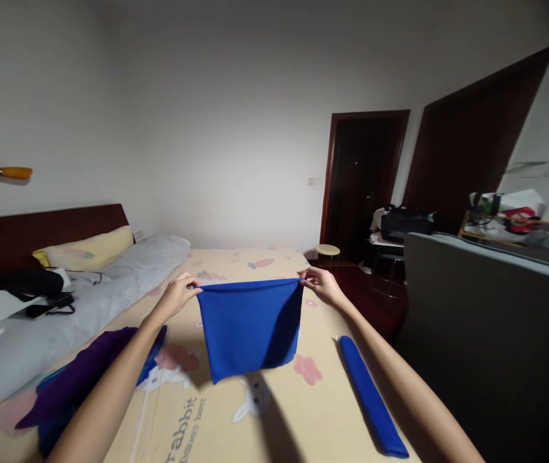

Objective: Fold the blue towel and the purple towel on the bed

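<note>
The blue cloth (251, 328) hangs down, its long axis sideways.

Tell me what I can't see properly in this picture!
In the head view:
- Part of the bedsheet: hidden behind the blue cloth.
- Part of the purple cloth: hidden by the left forearm.
- Orange wall fitting: cut off by the left edge.
- Small print beside "rabbit": too blurred to read surely.

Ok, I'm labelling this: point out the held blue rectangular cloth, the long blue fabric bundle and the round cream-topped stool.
Blue rectangular cloth (250, 329), head view, its hanging face.
Long blue fabric bundle (370, 395), head view, its middle.
Round cream-topped stool (327, 249), head view, its seat.
</note>
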`<action>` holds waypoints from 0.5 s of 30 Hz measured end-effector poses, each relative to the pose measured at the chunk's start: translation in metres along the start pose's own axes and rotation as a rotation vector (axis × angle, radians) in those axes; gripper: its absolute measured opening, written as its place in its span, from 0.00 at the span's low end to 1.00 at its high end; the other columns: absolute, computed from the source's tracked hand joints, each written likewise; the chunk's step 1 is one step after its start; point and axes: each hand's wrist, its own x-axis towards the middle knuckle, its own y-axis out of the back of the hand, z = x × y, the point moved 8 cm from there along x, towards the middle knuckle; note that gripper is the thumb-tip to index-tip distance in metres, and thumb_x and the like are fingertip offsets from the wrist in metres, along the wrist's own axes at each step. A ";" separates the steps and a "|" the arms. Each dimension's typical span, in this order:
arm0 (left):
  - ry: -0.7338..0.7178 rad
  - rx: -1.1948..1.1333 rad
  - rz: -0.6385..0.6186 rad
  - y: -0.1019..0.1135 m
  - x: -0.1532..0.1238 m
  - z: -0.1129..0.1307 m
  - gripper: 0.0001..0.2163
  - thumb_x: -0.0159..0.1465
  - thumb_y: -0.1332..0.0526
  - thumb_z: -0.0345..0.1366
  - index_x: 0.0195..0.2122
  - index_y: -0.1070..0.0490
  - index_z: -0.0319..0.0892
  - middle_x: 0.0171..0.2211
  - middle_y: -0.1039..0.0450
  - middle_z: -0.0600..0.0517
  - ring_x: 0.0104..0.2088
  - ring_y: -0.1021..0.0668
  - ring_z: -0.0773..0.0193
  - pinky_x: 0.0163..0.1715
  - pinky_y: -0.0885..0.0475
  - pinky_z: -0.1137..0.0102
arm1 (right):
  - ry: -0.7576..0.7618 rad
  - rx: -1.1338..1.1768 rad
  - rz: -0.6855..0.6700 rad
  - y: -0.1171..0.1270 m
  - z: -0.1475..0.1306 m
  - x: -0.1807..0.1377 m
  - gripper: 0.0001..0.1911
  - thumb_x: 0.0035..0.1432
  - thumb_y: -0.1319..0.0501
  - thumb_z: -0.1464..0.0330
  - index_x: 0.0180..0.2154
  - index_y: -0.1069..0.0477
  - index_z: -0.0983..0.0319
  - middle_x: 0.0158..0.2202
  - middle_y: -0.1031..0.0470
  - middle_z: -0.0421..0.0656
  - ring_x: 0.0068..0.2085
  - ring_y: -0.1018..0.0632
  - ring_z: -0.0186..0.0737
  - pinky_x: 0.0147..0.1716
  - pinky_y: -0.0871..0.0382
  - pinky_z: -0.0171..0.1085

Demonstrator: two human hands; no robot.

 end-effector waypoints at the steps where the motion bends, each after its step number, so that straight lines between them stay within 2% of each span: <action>1: -0.013 0.004 -0.041 -0.001 0.000 0.000 0.07 0.42 0.27 0.37 0.21 0.24 0.46 0.29 0.24 0.52 0.32 0.26 0.61 0.34 0.33 0.73 | 0.001 0.015 -0.046 -0.003 0.001 -0.001 0.14 0.39 0.31 0.58 0.25 0.27 0.61 0.28 0.23 0.42 0.33 0.24 0.40 0.36 0.31 0.39; 3: -0.009 0.013 -0.149 -0.006 -0.001 -0.005 0.07 0.45 0.29 0.39 0.24 0.24 0.45 0.31 0.23 0.51 0.34 0.24 0.59 0.36 0.32 0.72 | 0.002 0.025 -0.123 -0.007 0.005 -0.002 0.16 0.41 0.32 0.57 0.26 0.28 0.61 0.26 0.25 0.41 0.30 0.24 0.39 0.34 0.31 0.39; 5: 0.030 0.025 -0.247 -0.013 -0.004 -0.014 0.07 0.47 0.30 0.40 0.24 0.24 0.45 0.27 0.23 0.52 0.31 0.23 0.59 0.34 0.31 0.71 | 0.005 0.004 -0.170 -0.008 0.010 -0.003 0.15 0.44 0.33 0.57 0.27 0.28 0.62 0.25 0.25 0.40 0.29 0.25 0.38 0.33 0.32 0.37; 7: 0.068 0.046 -0.319 -0.019 -0.007 -0.022 0.08 0.47 0.30 0.40 0.24 0.25 0.44 0.22 0.24 0.54 0.27 0.23 0.60 0.30 0.31 0.71 | 0.004 -0.039 -0.192 -0.009 0.016 -0.002 0.13 0.46 0.34 0.59 0.30 0.27 0.62 0.26 0.25 0.40 0.28 0.26 0.36 0.31 0.34 0.36; 10: 0.108 0.090 -0.435 -0.031 -0.011 -0.030 0.08 0.48 0.31 0.41 0.27 0.23 0.43 0.22 0.23 0.53 0.27 0.22 0.59 0.29 0.31 0.71 | -0.013 -0.129 -0.211 -0.012 0.024 -0.001 0.11 0.46 0.35 0.65 0.35 0.24 0.61 0.25 0.25 0.39 0.27 0.27 0.36 0.31 0.36 0.35; 13: 0.121 0.155 -0.504 -0.041 -0.010 -0.038 0.10 0.49 0.32 0.40 0.31 0.22 0.42 0.25 0.21 0.52 0.29 0.21 0.58 0.31 0.31 0.70 | -0.044 -0.226 -0.234 -0.017 0.034 -0.001 0.06 0.43 0.35 0.72 0.28 0.23 0.60 0.24 0.24 0.39 0.28 0.27 0.36 0.32 0.36 0.35; 15: 0.113 0.212 -0.510 -0.045 -0.006 -0.045 0.09 0.49 0.32 0.40 0.29 0.21 0.42 0.25 0.21 0.52 0.29 0.22 0.59 0.32 0.32 0.70 | -0.071 -0.277 -0.237 -0.021 0.043 0.000 0.04 0.42 0.35 0.74 0.25 0.23 0.60 0.25 0.23 0.40 0.30 0.26 0.36 0.34 0.36 0.34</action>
